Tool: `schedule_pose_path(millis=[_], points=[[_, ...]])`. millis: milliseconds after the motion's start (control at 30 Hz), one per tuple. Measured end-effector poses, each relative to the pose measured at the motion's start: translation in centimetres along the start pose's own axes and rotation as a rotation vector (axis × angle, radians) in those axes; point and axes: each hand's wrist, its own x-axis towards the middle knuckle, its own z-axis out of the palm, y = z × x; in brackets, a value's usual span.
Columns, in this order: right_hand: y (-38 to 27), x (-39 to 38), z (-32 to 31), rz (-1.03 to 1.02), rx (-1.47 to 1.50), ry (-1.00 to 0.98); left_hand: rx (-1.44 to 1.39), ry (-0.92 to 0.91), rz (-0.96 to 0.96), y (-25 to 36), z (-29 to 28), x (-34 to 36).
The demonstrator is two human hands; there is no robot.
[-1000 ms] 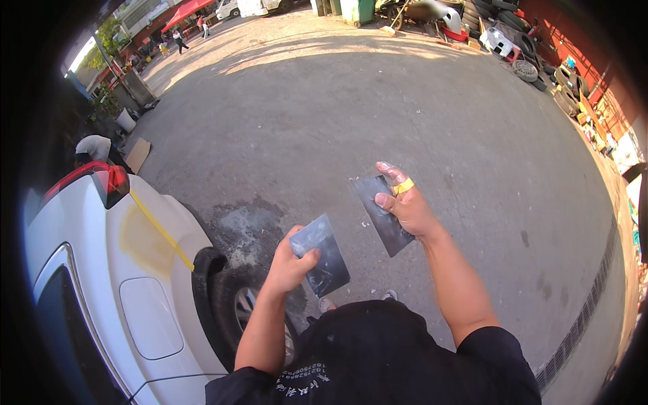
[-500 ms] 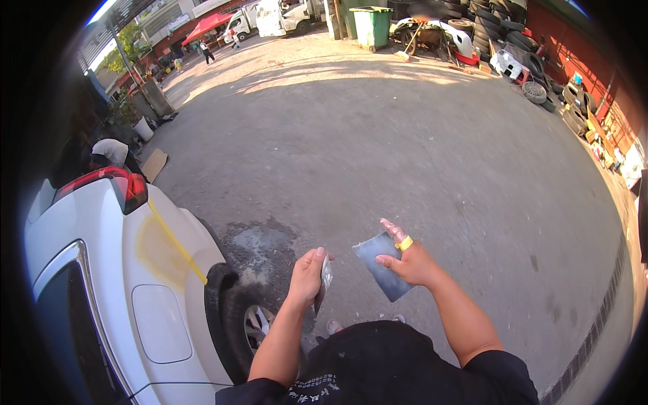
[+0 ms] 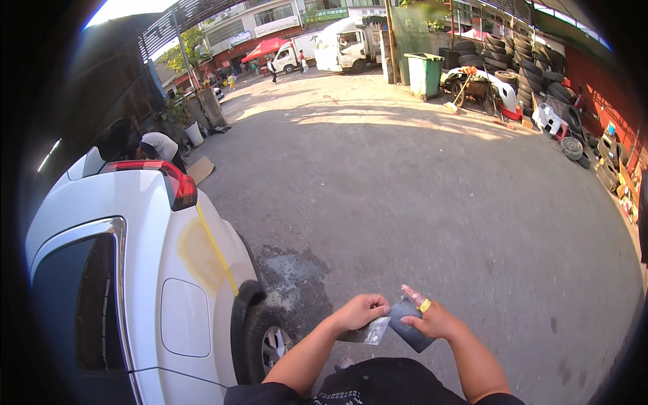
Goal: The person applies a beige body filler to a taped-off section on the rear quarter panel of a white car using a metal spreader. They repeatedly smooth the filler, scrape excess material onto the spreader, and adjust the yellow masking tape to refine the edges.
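My left hand (image 3: 363,312) pinches a flat, shiny piece (image 3: 375,331), clear or silvery at one end and brownish at the other; its kind is unclear. Close beside it, my right hand (image 3: 435,320) grips a dark grey rectangular sheet (image 3: 414,339), thumb on top, which looks like sandpaper. One right finger is wrapped in pinkish film with a yellow band (image 3: 424,306). The two pieces nearly meet; whether they touch is hard to tell. Left of my hands stands a white car (image 3: 138,209) with a yellowish patch (image 3: 196,248) on its rear side, crossed by yellow tape (image 3: 217,253).
The car's rear wheel (image 3: 274,345) is close to my left forearm. Wet grey stains (image 3: 290,270) mark the concrete ground. A bent-over person (image 3: 160,145) is behind the car. Farther off are a green bin (image 3: 424,75), stacked tyres (image 3: 496,54) and a white truck (image 3: 344,47).
Both hands have come closer together and sit lower in view. The left hand has turned, so its piece now lies flatter. The view has tilted up, showing more of the yard and car.
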Motion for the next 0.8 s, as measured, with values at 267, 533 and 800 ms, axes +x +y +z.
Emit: schedule_pose_path(millis=[267,533,800], points=[[0.1,0.0,-0.4,0.072,0.052,0.004,0.170,-0.051,0.035,0.0,-0.5,-0.5],[1.3,-0.4,-0.6,0.091,-0.015,0.138,0.278,0.023,0.011,-0.7,-1.1,-1.7],[0.2,-0.1,-0.4,0.241,-0.148,-0.101,0.181,0.271,-0.121,-1.6,-1.7,-1.0]])
